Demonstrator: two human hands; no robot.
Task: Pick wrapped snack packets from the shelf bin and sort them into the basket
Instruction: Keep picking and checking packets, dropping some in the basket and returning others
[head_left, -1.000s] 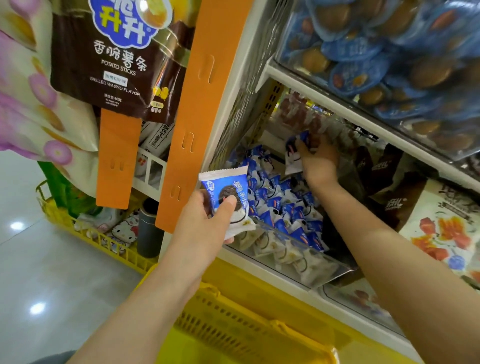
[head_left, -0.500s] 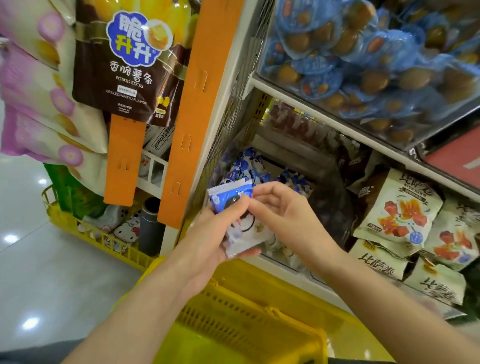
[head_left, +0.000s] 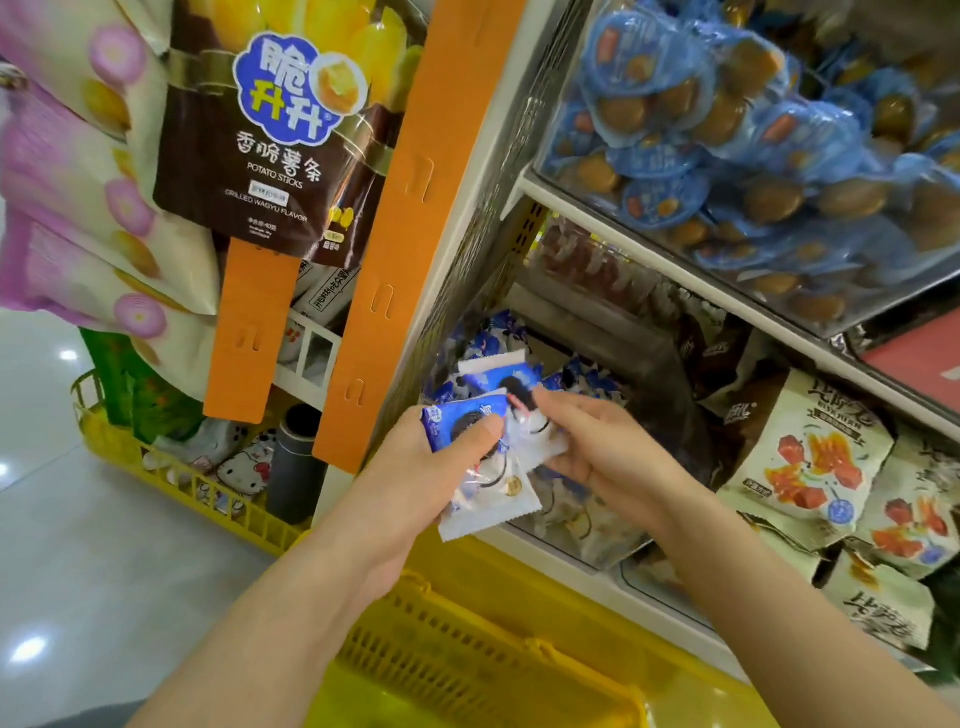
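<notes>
Okay, I'm watching both hands meeting in front of the shelf bin (head_left: 613, 551), directly above the yellow basket (head_left: 467, 654). Left hand (head_left: 415, 467) is gripping a blue-and-white snack packet (head_left: 488, 493): thumb pressing across the printed face, fingers curling behind it. The packet is hanging tilted, lower edge pointing down toward the basket rim. Right hand (head_left: 608, 457) is pinching a second packet (head_left: 493, 370) between thumb and fingertips. That one is sitting just above and behind the first and overlapping it in view; I can't tell if the two are actually touching. More packets of the same kind (head_left: 587, 384) are lying loose in the bin behind the hands. I'm getting only the near rim and slotted wall of the basket, so I can't tell what's inside.

Around it: a brown potato-sticks bag (head_left: 249, 156) is hanging upper left beside an orange strip (head_left: 395, 234). A clear upper bin (head_left: 753, 156) full of blue-lidded packs is sitting on the shelf above. Beige pouches (head_left: 805, 467) are lying right of the shelf bin. A floor basket (head_left: 171, 488) at left is holding a cat-face item (head_left: 244, 467).
</notes>
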